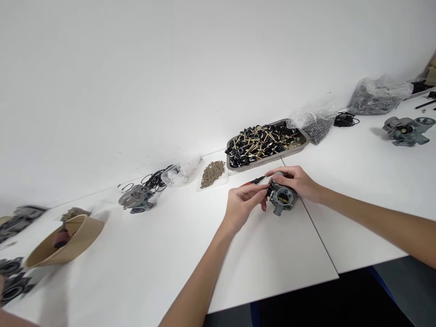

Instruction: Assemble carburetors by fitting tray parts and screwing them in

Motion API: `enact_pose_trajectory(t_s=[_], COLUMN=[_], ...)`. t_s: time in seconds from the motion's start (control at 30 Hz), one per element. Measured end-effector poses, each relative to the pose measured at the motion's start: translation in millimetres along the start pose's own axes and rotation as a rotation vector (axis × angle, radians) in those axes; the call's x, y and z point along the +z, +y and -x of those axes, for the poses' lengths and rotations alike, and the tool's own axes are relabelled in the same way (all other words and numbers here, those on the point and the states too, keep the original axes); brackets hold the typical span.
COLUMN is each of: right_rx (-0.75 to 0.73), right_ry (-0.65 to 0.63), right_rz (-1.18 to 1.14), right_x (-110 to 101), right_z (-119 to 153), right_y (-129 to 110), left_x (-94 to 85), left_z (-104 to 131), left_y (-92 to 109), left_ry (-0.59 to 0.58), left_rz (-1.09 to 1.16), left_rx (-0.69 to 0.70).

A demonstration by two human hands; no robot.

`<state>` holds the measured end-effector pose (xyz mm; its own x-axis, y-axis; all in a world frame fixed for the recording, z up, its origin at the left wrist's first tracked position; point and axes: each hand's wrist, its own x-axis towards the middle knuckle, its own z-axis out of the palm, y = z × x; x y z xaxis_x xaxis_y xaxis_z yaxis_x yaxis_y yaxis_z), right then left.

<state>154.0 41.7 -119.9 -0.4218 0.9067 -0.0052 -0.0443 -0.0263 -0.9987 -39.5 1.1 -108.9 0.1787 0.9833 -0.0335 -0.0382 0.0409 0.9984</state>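
A grey metal carburetor [283,198] stands on the white table, its round opening turned toward me. My right hand [293,180] grips its top from the right, fingers closed around it. At its left side, my left hand [243,204] pinches with thumb and fingers at a small black part [269,190] against the body. Just behind my left hand lies a screwdriver [256,180] with a red and black handle, partly covered by the fingers.
Behind the hands, a metal tray [269,161] holds black and brass-coloured parts. Small brass pieces [213,174] lie left of it. Other carburetors [136,199] stand left and right. Plastic bags [378,96] line the wall. A cardboard ring [85,236] sits far left.
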Motion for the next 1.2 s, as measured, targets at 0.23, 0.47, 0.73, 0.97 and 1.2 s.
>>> enact_pose_trajectory(t_s=[0.23,0.47,0.73,0.97,1.2], right_rx=[-0.002,-0.005,0.017,0.026,0.077], right_ry=[-0.045,-0.059,-0.054,-0.089,-0.260], right_rz=[0.006,-0.016,-0.043,-0.016,0.026], right_x=[-1.8,-1.1,-1.7,-1.9,-10.4], right_z=[-0.5,-1.7,-2.9,-3.0,-4.6], right_y=[0.8,4.7,6.9,10.2,4.1], left_x=[-2.3,-2.2,-4.5,-6.8,-12.2], left_z=[1.8,1.4,0.6,1.3,4.8], left_y=[4.2,4.2,8.9,7.7,8.6], left_ry=[0.011,-0.019,0.003,-0.068,-0.191], left_rz=[-0.088,-0.062,-0.101,-0.088,-0.148], left_rx=[0.023,0.012,0.011,0.051,0.005])
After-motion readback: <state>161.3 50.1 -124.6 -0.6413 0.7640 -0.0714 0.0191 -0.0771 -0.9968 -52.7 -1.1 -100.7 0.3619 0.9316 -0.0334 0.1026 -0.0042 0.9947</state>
